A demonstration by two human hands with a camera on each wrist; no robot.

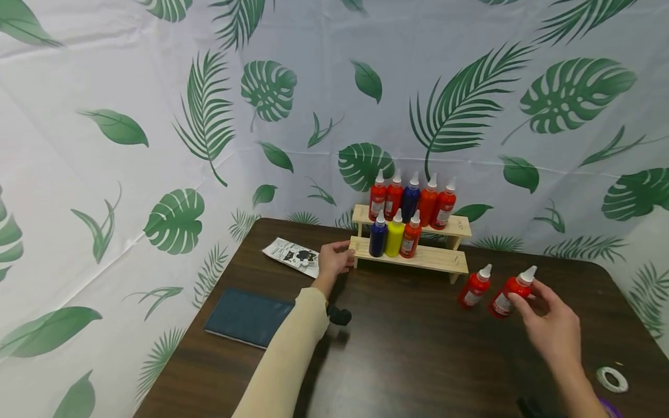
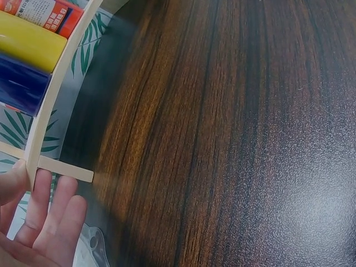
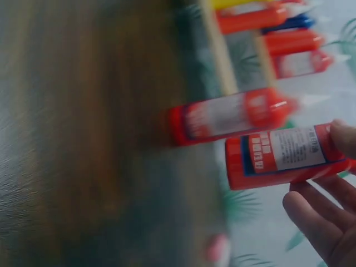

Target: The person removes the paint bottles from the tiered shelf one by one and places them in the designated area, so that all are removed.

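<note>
A two-tier wooden rack (image 1: pixel 439 259) stands at the back of the table. On its lower step are a blue bottle (image 1: pixel 378 237), a yellow bottle (image 1: pixel 394 235) and an orange-red bottle (image 1: pixel 410 237); several red, orange and blue bottles line the upper step. My left hand (image 1: pixel 334 260) pinches the lower step's left end, thumb above and fingers beneath. Between thumb and fingers, my right hand (image 1: pixel 554 322) grips a red squeeze bottle (image 3: pixel 286 156) with a white nozzle near its top, slightly tilted. Just left of it, another red bottle (image 1: pixel 474 287) stands upright on the table.
A dark blue flat folder (image 1: pixel 248 316) and a white printed packet (image 1: pixel 292 256) lie on the left of the brown table (image 1: pixel 397 348). At the right edge lies a white ring (image 1: pixel 612 379), like a tape roll. Leaf-patterned cloth (image 1: pixel 324 104) hangs directly behind the table.
</note>
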